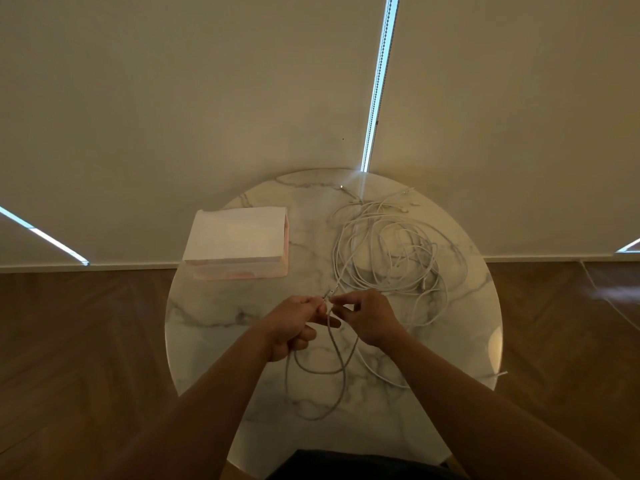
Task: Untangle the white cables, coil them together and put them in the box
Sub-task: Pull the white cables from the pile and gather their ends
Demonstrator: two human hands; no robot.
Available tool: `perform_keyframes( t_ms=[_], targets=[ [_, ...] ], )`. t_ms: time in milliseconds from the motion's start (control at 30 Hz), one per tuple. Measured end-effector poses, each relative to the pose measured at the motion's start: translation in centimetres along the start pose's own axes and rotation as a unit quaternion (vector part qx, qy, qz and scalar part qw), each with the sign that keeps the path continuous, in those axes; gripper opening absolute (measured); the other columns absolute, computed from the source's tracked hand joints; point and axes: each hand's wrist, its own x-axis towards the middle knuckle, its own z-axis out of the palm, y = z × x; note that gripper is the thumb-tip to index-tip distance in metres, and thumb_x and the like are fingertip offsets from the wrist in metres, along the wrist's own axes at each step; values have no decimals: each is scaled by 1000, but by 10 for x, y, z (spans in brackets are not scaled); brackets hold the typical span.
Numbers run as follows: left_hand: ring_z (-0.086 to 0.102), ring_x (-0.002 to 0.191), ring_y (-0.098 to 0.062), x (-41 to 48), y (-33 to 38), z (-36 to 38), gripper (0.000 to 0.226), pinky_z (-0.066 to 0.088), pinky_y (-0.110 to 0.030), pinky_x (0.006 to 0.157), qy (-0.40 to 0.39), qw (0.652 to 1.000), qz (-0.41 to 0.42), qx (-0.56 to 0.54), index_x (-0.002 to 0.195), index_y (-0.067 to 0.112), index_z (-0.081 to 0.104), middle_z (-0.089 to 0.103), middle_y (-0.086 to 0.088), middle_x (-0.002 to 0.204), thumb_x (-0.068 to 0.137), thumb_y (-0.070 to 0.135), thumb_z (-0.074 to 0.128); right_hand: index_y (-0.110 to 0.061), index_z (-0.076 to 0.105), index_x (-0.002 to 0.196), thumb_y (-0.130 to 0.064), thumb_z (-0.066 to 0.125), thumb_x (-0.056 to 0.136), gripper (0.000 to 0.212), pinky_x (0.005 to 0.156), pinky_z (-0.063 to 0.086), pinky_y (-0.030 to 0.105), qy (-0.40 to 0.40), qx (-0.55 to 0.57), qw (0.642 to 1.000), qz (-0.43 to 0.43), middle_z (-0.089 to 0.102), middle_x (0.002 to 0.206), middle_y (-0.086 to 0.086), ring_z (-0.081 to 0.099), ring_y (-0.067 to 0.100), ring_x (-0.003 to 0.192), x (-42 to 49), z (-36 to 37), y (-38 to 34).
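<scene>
White cables (388, 251) — ends pinched in both hands' grip.

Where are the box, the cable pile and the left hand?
box (239, 237): head view, middle of its white lid.
cable pile (388, 251): head view, centre of the loose loops.
left hand (298, 323): head view, back of hand.

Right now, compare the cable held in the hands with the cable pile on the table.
The held cable is a strand or two, pinched near a plug end between the left hand and right hand; the cable pile is many strands that no hand touches. The held cable hangs in long loose loops toward the person; the pile lies in overlapping tangled rings farther back, right of the box. Both are thin and whitish, over the marble table.
</scene>
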Motion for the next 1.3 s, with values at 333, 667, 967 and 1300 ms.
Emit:
perform_keyframes(
  t_ms=[333, 667, 967, 1300],
  targets=[
    [13, 44, -6, -12, -18, -25, 34, 12, -17, 36, -74, 996, 3, -50, 76, 20, 42, 42, 3, 69, 106, 31, 32, -2, 51, 82, -8, 53, 97, 16, 42, 52, 28, 76, 602, 720, 337, 52, 61, 12, 54, 20, 41, 37, -25, -6],
    [12, 42, -4, -13, -28, -33, 36, 11, -15, 36, -125, 989, -37, -67, 73, 20, 41, 42, 2, 69, 105, 32, 31, -2, 63, 98, 3, 46, 97, 18, 52, 47, 26, -15, 565, 824, 51, 58, 67, 7, 53, 15, 55, 42, -84, -48],
    [14, 41, -4, -14, -21, -35, 36, 13, -16, 35, -133, 988, -24, -81, 74, 19, 41, 42, 1, 70, 106, 31, 28, -7, 68, 114, -7, 45, 102, 26, 48, 30, 25, 21, 441, 896, -51, 50, 67, 6, 31, 14, 52, 35, -104, -34],
    [13, 40, -4, -14, -21, -36, 36, 11, -17, 36, -141, 985, -20, -95, 74, 18, 41, 42, 1, 69, 105, 31, 28, -6, 64, 116, -12, 43, 103, 25, 52, 45, 27, 68, 447, 892, 15, 59, 66, 5, 47, 13, 50, 26, -116, -24]
  ],
)
